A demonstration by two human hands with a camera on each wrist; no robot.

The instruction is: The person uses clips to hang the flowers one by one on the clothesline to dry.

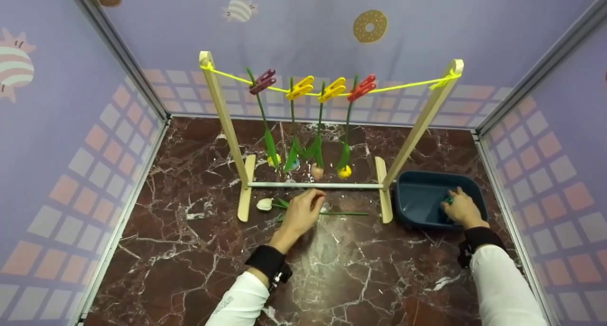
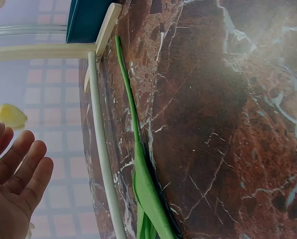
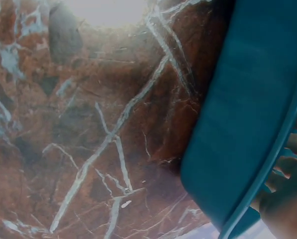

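Note:
My left hand [image 1: 302, 211] is over a white artificial tulip [image 1: 264, 204] lying on the marbled surface. Its fingers are loosely bent with nothing between them; in the left wrist view the tulip's green stem [image 2: 130, 94] lies apart from them. Inside a dark blue basin [image 1: 417, 175] at the right, my right hand [image 1: 461, 209] pinches a small green piece [image 1: 449, 200] that looks like a clothespin, mostly covered by the fingers. In the right wrist view the basin's wall [image 3: 243, 99] hides most of that hand.
A wooden frame [image 1: 225, 122] holds a yellow string [image 1: 403, 87]. Several tulips hang from it head down, held by a purple clothespin [image 1: 262, 82], two yellow clothespins [image 1: 300, 88] and a red clothespin [image 1: 362, 88]. A white bar [image 1: 313, 186] joins the frame's feet. Patterned walls stand around.

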